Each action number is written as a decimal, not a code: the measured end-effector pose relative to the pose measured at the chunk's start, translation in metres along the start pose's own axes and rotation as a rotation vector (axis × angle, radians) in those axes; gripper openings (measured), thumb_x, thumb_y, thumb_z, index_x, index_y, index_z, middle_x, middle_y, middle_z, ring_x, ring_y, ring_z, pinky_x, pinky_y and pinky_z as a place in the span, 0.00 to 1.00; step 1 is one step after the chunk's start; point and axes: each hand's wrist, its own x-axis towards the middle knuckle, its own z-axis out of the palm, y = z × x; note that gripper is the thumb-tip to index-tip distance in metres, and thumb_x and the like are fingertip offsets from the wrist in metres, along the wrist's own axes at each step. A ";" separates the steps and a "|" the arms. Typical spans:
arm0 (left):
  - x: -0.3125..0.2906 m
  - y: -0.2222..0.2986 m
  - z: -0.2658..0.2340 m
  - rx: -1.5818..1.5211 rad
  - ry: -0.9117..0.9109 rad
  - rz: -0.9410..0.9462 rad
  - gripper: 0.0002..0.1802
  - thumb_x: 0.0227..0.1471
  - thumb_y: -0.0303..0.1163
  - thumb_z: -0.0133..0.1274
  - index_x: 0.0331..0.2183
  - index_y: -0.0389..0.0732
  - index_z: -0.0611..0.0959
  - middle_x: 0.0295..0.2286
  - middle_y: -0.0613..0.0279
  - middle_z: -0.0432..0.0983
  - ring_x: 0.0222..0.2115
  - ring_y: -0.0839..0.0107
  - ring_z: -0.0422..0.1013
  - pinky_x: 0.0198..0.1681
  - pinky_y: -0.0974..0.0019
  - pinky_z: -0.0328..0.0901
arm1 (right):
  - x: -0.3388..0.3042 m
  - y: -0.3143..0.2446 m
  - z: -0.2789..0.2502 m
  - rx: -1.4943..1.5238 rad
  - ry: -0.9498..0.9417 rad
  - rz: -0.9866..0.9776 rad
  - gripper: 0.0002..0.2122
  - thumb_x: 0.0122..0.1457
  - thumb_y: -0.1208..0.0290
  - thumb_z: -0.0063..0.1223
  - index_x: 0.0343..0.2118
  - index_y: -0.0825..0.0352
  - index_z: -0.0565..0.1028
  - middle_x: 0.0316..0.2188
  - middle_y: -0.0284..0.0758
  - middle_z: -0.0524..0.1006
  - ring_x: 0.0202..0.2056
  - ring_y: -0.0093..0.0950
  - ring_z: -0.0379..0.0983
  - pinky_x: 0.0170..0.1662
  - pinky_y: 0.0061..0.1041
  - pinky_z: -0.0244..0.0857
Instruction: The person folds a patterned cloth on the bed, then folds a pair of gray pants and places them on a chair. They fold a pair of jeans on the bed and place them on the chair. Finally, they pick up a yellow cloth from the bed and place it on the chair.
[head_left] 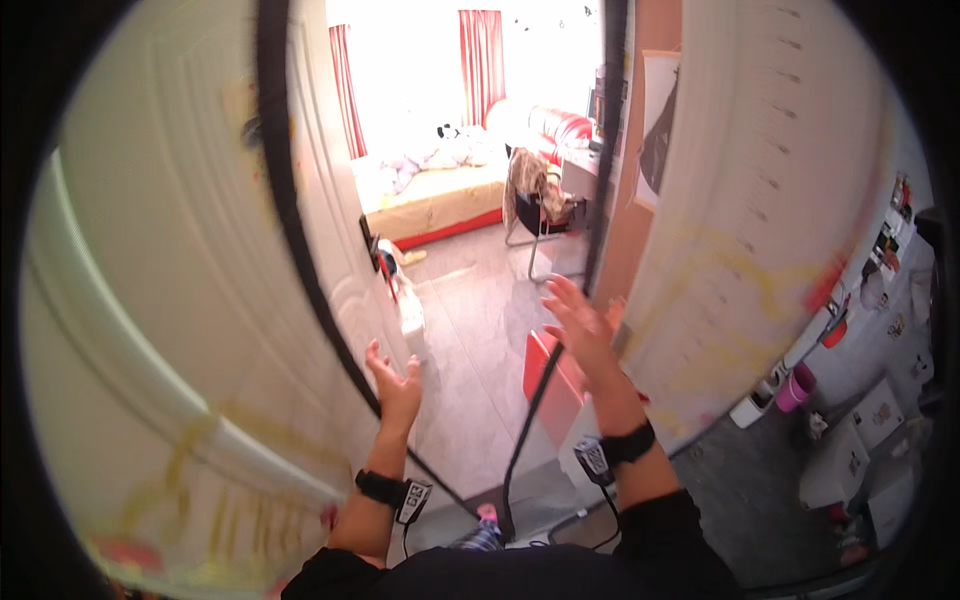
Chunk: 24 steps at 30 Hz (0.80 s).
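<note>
Both my hands are raised in a doorway, between two parted halves of what looks like a sheer door curtain with dark edge bands. The left dark edge (pixel 300 235) slopes down beside my left hand (pixel 396 388), whose fingers are spread and hold nothing. Higher up, my right hand (pixel 585 328) is also open, its fingers apart and a little blurred. It overlaps the right dark edge (pixel 598 190); whether it touches is unclear. Near the floor the two edges come together. Straps with small devices circle both wrists.
A white panelled door (pixel 340 240) stands at the left. Beyond lie a tiled floor (pixel 465 330), a bed (pixel 435 195) and a chair (pixel 540 215) draped with clothing. A red panel-like object (pixel 550 380) stands by my right forearm. Boxes (pixel 860 445) and a pink bin (pixel 797 387) are at right.
</note>
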 end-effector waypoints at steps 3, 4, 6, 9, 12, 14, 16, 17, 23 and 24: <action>0.116 -0.039 0.032 0.027 -0.024 -0.082 0.32 0.46 0.31 0.52 0.50 0.35 0.57 0.50 0.47 0.56 0.45 0.58 0.62 0.46 0.62 0.60 | 0.095 -0.003 -0.028 0.065 0.182 -0.035 0.18 0.58 0.66 0.45 0.52 0.61 0.62 0.49 0.32 0.64 0.48 0.22 0.63 0.44 0.23 0.59; 0.160 -0.050 0.047 -0.007 -0.079 -0.125 0.31 0.46 0.31 0.52 0.50 0.35 0.58 0.49 0.49 0.58 0.43 0.61 0.63 0.45 0.63 0.60 | 0.129 -0.004 -0.038 0.104 0.181 -0.074 0.18 0.58 0.66 0.45 0.51 0.61 0.62 0.48 0.32 0.65 0.47 0.23 0.64 0.44 0.24 0.60; 0.239 -0.070 0.079 -0.094 -0.159 -0.225 0.27 0.48 0.33 0.52 0.48 0.37 0.62 0.47 0.54 0.61 0.41 0.68 0.64 0.41 0.67 0.62 | 0.196 -0.004 -0.055 0.168 0.240 -0.122 0.18 0.58 0.67 0.45 0.51 0.62 0.62 0.46 0.33 0.66 0.44 0.24 0.65 0.42 0.22 0.61; 0.359 -0.101 0.143 -0.037 -0.281 -0.375 0.24 0.51 0.37 0.48 0.48 0.41 0.63 0.48 0.61 0.61 0.40 0.72 0.64 0.39 0.66 0.61 | 0.301 0.008 -0.077 0.246 0.342 -0.244 0.16 0.58 0.69 0.43 0.49 0.64 0.63 0.44 0.34 0.68 0.42 0.23 0.67 0.40 0.21 0.62; 0.457 -0.137 0.220 -0.133 -0.342 -0.489 0.21 0.51 0.37 0.47 0.47 0.43 0.65 0.44 0.66 0.64 0.40 0.74 0.64 0.39 0.68 0.61 | 0.404 0.043 -0.099 0.257 0.445 -0.224 0.15 0.58 0.70 0.43 0.48 0.65 0.65 0.41 0.34 0.70 0.39 0.22 0.68 0.38 0.19 0.63; 0.518 -0.162 0.273 -0.176 -0.381 -0.501 0.19 0.51 0.37 0.47 0.45 0.44 0.67 0.42 0.67 0.66 0.40 0.75 0.65 0.38 0.69 0.61 | 0.477 0.073 -0.120 0.261 0.467 -0.200 0.14 0.58 0.70 0.42 0.47 0.65 0.66 0.39 0.34 0.71 0.37 0.21 0.69 0.36 0.18 0.63; 0.580 -0.190 0.327 -0.198 -0.426 -0.458 0.17 0.51 0.37 0.48 0.43 0.44 0.70 0.39 0.68 0.67 0.39 0.76 0.65 0.37 0.69 0.61 | 0.552 0.109 -0.143 0.268 0.506 -0.181 0.12 0.58 0.72 0.41 0.45 0.65 0.67 0.35 0.34 0.73 0.34 0.20 0.70 0.33 0.15 0.64; 0.608 -0.205 0.353 -0.187 -0.453 -0.454 0.16 0.51 0.37 0.48 0.42 0.43 0.71 0.37 0.68 0.69 0.37 0.77 0.66 0.36 0.70 0.61 | 0.589 0.128 -0.156 0.254 0.508 -0.165 0.12 0.58 0.72 0.41 0.45 0.66 0.67 0.35 0.35 0.73 0.34 0.20 0.70 0.33 0.15 0.64; 0.744 -0.305 0.472 -0.064 -0.577 -0.576 0.12 0.52 0.36 0.48 0.39 0.44 0.74 0.34 0.69 0.72 0.35 0.77 0.68 0.35 0.72 0.62 | 0.792 0.228 -0.218 0.221 0.620 0.051 0.11 0.58 0.74 0.40 0.43 0.66 0.67 0.30 0.35 0.74 0.29 0.19 0.71 0.30 0.14 0.65; 0.769 -0.319 0.488 -0.083 -0.578 -0.595 0.12 0.51 0.36 0.48 0.39 0.43 0.74 0.33 0.68 0.72 0.34 0.77 0.68 0.34 0.72 0.62 | 0.823 0.238 -0.225 0.223 0.642 0.061 0.10 0.58 0.75 0.39 0.43 0.66 0.67 0.29 0.35 0.74 0.29 0.18 0.71 0.29 0.14 0.65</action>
